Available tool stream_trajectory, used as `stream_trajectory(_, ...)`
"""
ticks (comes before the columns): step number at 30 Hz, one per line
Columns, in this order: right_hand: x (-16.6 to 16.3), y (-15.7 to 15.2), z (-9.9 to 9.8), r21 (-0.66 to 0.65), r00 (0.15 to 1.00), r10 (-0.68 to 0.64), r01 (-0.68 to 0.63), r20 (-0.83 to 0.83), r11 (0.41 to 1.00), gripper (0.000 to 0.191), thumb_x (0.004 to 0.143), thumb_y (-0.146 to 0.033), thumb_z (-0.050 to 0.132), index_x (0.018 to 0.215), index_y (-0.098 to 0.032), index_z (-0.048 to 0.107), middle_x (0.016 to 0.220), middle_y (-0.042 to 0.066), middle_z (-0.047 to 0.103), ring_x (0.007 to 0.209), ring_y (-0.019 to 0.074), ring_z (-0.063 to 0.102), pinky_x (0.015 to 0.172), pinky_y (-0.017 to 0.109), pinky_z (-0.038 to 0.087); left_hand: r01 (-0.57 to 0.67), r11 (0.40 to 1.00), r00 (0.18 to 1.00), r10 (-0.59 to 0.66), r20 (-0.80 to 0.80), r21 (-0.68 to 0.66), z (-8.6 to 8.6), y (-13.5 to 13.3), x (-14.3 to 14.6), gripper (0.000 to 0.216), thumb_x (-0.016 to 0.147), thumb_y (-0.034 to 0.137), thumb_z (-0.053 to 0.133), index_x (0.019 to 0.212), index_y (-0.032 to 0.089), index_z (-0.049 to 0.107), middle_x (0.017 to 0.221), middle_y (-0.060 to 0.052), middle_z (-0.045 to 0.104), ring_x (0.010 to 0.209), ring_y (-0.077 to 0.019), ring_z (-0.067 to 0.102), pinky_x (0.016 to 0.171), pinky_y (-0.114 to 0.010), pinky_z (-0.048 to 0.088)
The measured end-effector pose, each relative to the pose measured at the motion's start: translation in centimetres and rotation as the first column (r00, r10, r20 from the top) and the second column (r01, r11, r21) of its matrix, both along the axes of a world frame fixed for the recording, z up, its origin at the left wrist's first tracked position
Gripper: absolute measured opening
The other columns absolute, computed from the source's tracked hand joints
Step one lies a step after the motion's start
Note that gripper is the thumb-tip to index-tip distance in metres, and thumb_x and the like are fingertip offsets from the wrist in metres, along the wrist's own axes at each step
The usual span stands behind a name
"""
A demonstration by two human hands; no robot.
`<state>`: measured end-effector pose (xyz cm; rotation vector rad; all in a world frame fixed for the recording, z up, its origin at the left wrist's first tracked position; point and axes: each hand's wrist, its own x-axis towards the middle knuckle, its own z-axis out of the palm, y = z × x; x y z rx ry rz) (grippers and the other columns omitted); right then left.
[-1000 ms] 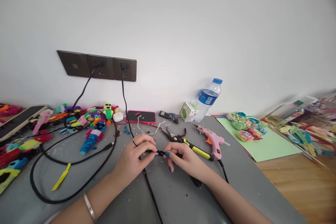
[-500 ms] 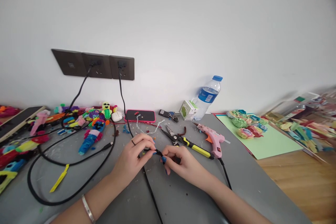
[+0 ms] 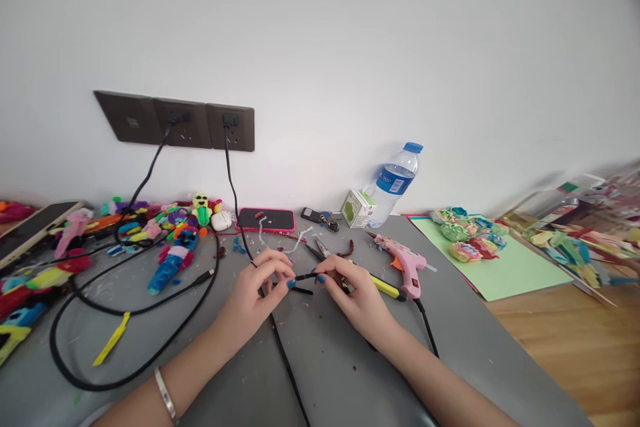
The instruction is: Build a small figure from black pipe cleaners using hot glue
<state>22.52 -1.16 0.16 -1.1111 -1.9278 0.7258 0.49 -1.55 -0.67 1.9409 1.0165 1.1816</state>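
Observation:
Between my fingertips, above the grey table, a thin black pipe cleaner (image 3: 306, 276) is stretched. My left hand (image 3: 257, 293) pinches it at one side, and a loose black end sticks out below those fingers. On the other side my right hand (image 3: 356, 290) pinches it between thumb and fingers. A black power cord (image 3: 285, 353) runs beneath my left hand. Behind my right hand lie pliers with black and yellow handles (image 3: 387, 287), partly covered by it. The pink glue gun (image 3: 411, 270) rests to their right.
Colourful fuzzy figures (image 3: 175, 260) and a looped black cable (image 3: 57, 347) occupy the left. Along the wall are a phone (image 3: 267, 219), keys (image 3: 330, 221), a small box (image 3: 357, 209) and a water bottle (image 3: 395, 190). Crumpled paper flowers (image 3: 467, 237) lie on green paper (image 3: 525, 273) at right.
My right hand has moved slightly up and to the right, drawing the black pipe cleaner out straighter between both hands. A loose end now shows under my left fingers.

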Motion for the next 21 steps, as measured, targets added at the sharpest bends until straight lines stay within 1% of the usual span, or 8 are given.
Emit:
stream_trajectory(2, 0.12, 0.0, 0.19, 0.099, 1.0, -0.014, 0.014, 0.005, 0.995, 0.014, 0.096, -0.022, 0.051, 0.089, -0.02, 0.062, 0.077, 0.004, 0.063, 0.064, 0.0158, 0.053, 0.058, 0.027, 0.04, -0.012, 0.997, 0.998, 0.016, 0.061, -0.073, -0.15, 0.23, -0.02, 0.017, 0.095, 0.024, 0.052, 0.091, 0.019, 0.067, 0.105, -0.008, 0.063, 0.081, -0.0149, 0.064, 0.06, -0.022, 0.049)
stream_trajectory(4, 0.14, -0.05, 0.47, 0.161, 1.0, -0.014, 0.014, -0.001, 0.987, 0.014, 0.096, -0.019, 0.05, 0.088, -0.021, 0.061, 0.079, 0.004, 0.063, 0.065, 0.0163, 0.054, 0.059, 0.027, 0.042, -0.015, 0.99, 0.992, 0.032, 0.122, -0.14, -0.35, 0.41, -0.01, 0.016, 0.094, 0.026, 0.055, 0.091, 0.019, 0.069, 0.105, -0.009, 0.063, 0.087, -0.0173, 0.064, 0.062, -0.022, 0.051)
stream_trajectory(6, 0.09, -0.1, 0.68, 0.204, 1.0, 0.003, -0.001, -0.008, 0.979, 0.014, 0.096, -0.018, 0.051, 0.088, -0.022, 0.061, 0.08, 0.005, 0.063, 0.066, 0.0167, 0.055, 0.06, 0.028, 0.044, 0.008, 0.979, 0.984, 0.028, 0.176, -0.202, -0.54, 0.54, 0.02, 0.015, 0.092, 0.028, 0.058, 0.091, 0.019, 0.07, 0.105, -0.01, 0.063, 0.089, -0.0181, 0.063, 0.064, -0.023, 0.053)
stream_trajectory(9, 0.0, -0.12, 0.75, 0.238, 0.998, 0.062, -0.055, -0.024, 0.97, 0.014, 0.095, -0.015, 0.052, 0.088, -0.022, 0.062, 0.083, 0.005, 0.065, 0.069, 0.0175, 0.058, 0.06, 0.028, 0.046, 0.073, 0.963, 0.971, -0.009, 0.24, -0.259, -0.74, 0.64, 0.07, 0.016, 0.089, 0.031, 0.063, 0.092, 0.018, 0.073, 0.107, -0.01, 0.063, 0.085, -0.0173, 0.063, 0.066, -0.025, 0.054)
stream_trajectory(12, -0.04, -0.11, 0.59, 0.243, 0.995, 0.102, -0.095, -0.015, 0.965, 0.015, 0.095, -0.013, 0.053, 0.088, -0.022, 0.063, 0.083, 0.006, 0.067, 0.072, 0.0184, 0.06, 0.061, 0.028, 0.046, 0.101, 0.958, 0.963, -0.026, 0.269, -0.269, -0.81, 0.65, 0.08, 0.018, 0.087, 0.034, 0.068, 0.092, 0.018, 0.074, 0.108, -0.011, 0.063, 0.082, -0.0166, 0.063, 0.065, -0.026, 0.054)
stream_trajectory(15, 0.0, -0.14, 0.4, 0.236, 0.992, 0.128, -0.125, 0.005, 0.964, 0.016, 0.095, -0.013, 0.053, 0.088, -0.022, 0.064, 0.083, 0.006, 0.066, 0.074, 0.0183, 0.06, 0.062, 0.028, 0.047, 0.103, 0.96, 0.963, -0.03, 0.269, -0.261, -0.76, 0.64, 0.04, 0.018, 0.086, 0.035, 0.069, 0.09, 0.018, 0.075, 0.108, -0.011, 0.063, 0.086, -0.0183, 0.064, 0.065, -0.026, 0.053)
stream_trajectory(18, 0.04, -0.15, 0.29, 0.217, 0.989, 0.149, -0.148, 0.012, 0.965, 0.016, 0.094, -0.011, 0.053, 0.089, -0.021, 0.065, 0.084, 0.006, 0.065, 0.074, 0.0173, 0.06, 0.06, 0.027, 0.045, 0.102, 0.962, 0.965, -0.034, 0.259, -0.253, -0.6, 0.63, -0.02, 0.016, 0.085, 0.033, 0.069, 0.087, 0.018, 0.075, 0.108, -0.012, 0.062, 0.09, -0.0201, 0.064, 0.067, -0.027, 0.052)
stream_trajectory(21, 0.02, -0.14, 0.29, 0.211, 0.99, 0.141, -0.14, 0.012, 0.967, 0.017, 0.095, -0.011, 0.052, 0.09, -0.021, 0.065, 0.084, 0.006, 0.064, 0.072, 0.0168, 0.059, 0.057, 0.026, 0.044, 0.092, 0.966, 0.97, -0.033, 0.241, -0.241, -0.4, 0.61, -0.07, 0.013, 0.085, 0.03, 0.069, 0.085, 0.018, 0.074, 0.107, -0.011, 0.062, 0.09, -0.02, 0.064, 0.067, -0.027, 0.051)
